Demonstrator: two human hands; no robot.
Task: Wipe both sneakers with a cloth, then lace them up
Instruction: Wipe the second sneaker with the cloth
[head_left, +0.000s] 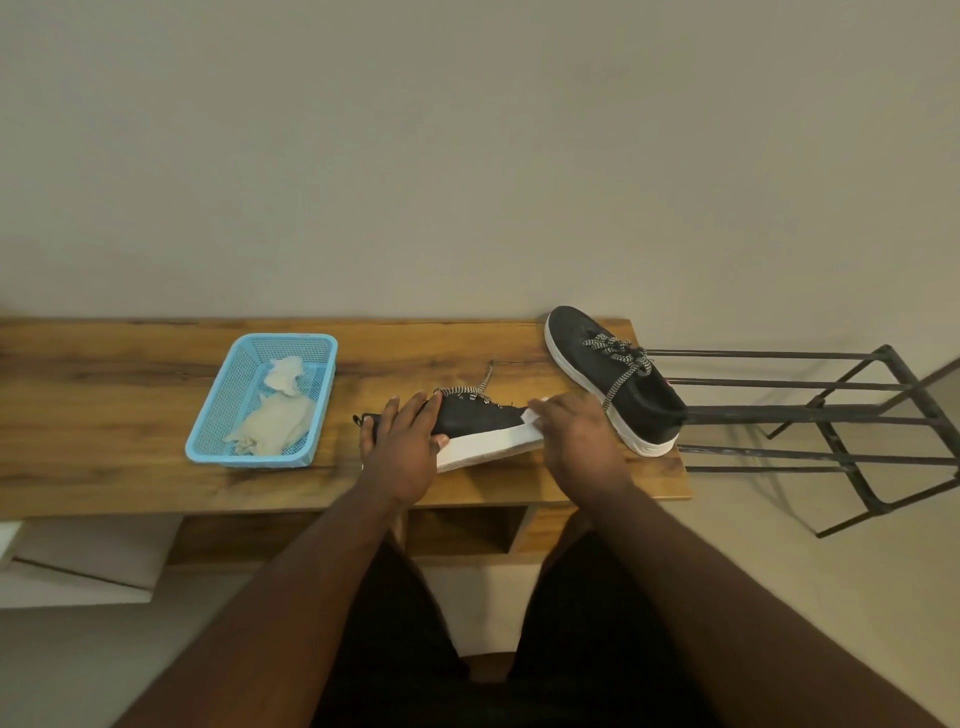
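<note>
- Lying on its side at the middle of the wooden table (130, 415), the near black sneaker (480, 421) shows its white sole (488, 447) toward the person, with its heel to the left and its toe to the right.
- The left hand (408, 447) grips the heel end of that sneaker, fingers curled over the black upper and the thumb pressed against the white sole edge.
- The right hand (576, 436) covers the toe end, fingers bent over it; a white edge shows at its fingertips, and I cannot tell whether that is a cloth or part of the sole.
- A speckled black-and-white lace (470, 392) runs loosely along the top of the held sneaker, one end trailing up onto the table.
- The second black sneaker (613, 379) stands upright on its sole at the right end of the table, laced, apart from both hands.
- A blue plastic basket (208, 415) sits on the left part of the table, holding crumpled pale cloths (278, 421).
- A black metal rack (831, 421) stands just beyond the table's right end.
</note>
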